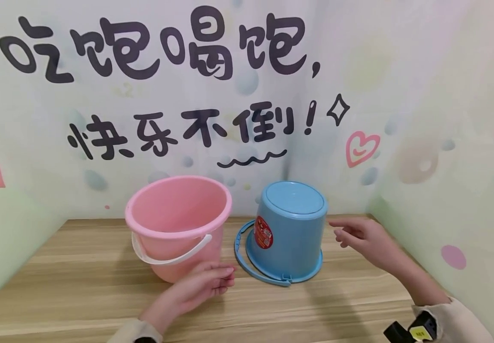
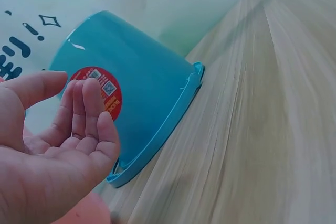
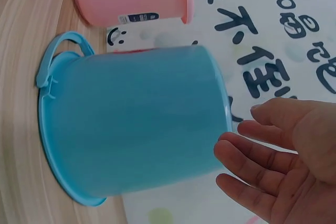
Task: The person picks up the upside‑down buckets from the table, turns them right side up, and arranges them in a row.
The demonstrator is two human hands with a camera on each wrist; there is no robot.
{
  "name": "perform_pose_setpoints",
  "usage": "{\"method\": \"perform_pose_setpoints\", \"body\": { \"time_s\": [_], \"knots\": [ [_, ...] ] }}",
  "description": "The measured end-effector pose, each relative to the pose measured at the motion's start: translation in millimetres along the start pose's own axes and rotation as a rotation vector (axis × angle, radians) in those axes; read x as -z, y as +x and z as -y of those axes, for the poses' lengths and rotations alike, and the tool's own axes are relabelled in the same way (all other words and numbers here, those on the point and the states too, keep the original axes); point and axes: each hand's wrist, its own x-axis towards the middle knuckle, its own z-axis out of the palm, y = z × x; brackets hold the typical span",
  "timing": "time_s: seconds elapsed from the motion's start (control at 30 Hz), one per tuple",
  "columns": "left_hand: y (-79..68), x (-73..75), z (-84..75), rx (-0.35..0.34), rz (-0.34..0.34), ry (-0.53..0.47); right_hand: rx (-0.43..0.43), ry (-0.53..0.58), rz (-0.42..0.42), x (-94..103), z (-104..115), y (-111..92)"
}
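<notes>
Upside down on the wooden table stands a blue bucket [image 1: 292,238], its base facing up. Its blue handle [image 1: 240,252] lies on the table at its left, and a red label [image 1: 263,232] is on its side. My right hand [image 1: 365,238] hovers just right of the blue bucket, fingers loosely bent and holding nothing. To the left a pink bucket [image 1: 178,205] stands upright, its white handle [image 1: 174,259] hanging down the front. In front of it is my left hand [image 1: 200,286], palm turned toward the blue bucket, fingers relaxed with nothing in them.
The wooden tabletop [image 1: 79,286] reaches back to a wall covering [image 1: 247,90] with large dark lettering. Light printed panels close in the left and right sides. A black device [image 1: 414,328] sits on the right sleeve.
</notes>
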Motion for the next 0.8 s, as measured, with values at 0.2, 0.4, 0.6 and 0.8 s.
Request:
{"method": "perform_pose_setpoints", "body": {
  "time_s": [0.2,0.4,0.6,0.8],
  "knots": [
    [14.7,-7.5,0.1,0.012,-0.030,-0.014,-0.028,-0.004,-0.003,2.6,-17,-2],
    [34.4,-11.6,-1.8,0.028,-0.064,0.016,-0.068,0.050,0.029,4.6,-32,-1],
    [52.5,-14.8,-2.2,0.045,-0.089,0.061,-0.150,0.147,0.077,2.7,-49,7],
    [63.0,-15.6,0.0,0.065,-0.164,0.077,-0.194,0.193,0.096,-1.5,-62,13]
  ]
}}
